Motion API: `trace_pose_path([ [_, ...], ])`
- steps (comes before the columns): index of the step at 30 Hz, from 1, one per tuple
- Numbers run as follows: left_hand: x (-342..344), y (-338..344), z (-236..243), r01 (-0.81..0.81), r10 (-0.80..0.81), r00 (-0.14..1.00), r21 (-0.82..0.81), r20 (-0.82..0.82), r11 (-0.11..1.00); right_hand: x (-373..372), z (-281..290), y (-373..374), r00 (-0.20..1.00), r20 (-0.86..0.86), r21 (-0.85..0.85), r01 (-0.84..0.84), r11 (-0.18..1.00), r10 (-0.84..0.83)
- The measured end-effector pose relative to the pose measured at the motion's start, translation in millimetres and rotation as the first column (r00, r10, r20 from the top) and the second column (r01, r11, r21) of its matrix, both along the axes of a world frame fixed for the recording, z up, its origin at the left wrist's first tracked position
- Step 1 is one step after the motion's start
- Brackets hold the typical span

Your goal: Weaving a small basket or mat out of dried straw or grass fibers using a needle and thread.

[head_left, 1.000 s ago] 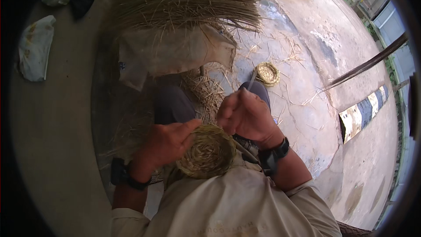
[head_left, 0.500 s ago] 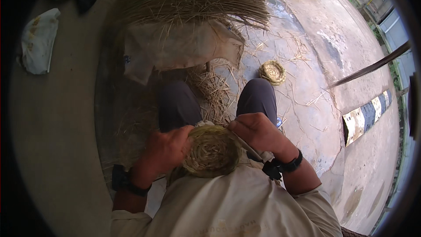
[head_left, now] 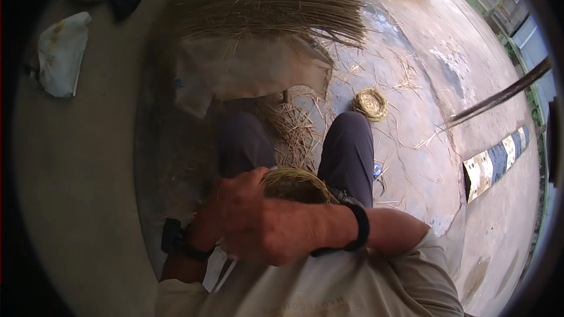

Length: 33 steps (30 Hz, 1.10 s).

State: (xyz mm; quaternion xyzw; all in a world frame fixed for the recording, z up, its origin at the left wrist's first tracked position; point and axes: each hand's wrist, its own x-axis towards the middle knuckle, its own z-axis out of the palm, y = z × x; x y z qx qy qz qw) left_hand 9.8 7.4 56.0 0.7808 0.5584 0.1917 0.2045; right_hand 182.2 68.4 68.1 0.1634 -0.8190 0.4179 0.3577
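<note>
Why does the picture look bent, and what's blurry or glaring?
Head view: fisheye lens bends edges; bare left hand and bare right hand look smeared. Same view: pale grey ground glares upper right; brown floor at left is dimmer.

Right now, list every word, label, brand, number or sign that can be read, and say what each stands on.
Shirt front: a faint line of lettering, too blurred to quote reliably.
White sack: brownish stains, no legible lettering.
Small blue item right of centre: too small to tell whether it bears print.
Banded block at right: no legible text.
Nearer woven basket: no lettering visible.
</note>
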Motion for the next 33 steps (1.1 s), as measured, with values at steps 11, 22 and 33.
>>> trace_pose_path([
  [11, -10.7, -4.7, -27.0, -0.200, 0.216, 0.966, -0.125, 0.139, 0.972, 42.8, -34.4, 1.5, 0.927, 0.338, -0.180, -0.107, 0.978, 0.163],
  [22, -25.9, -9.8, -33.9, -0.478, 0.475, 0.860, -0.028, 0.188, 0.878, 162.4, -19.9, 19.2, 0.671, 0.627, -0.697, 0.710, 0.100, -0.395],
  [33, -5.3, -9.9, -17.9, -0.363, 0.351, 0.931, 0.154, 0.099, 0.919, 61.6, -25.8, -10.5, 0.595, 0.613, 0.094, 0.598, 0.796, -0.520],
])
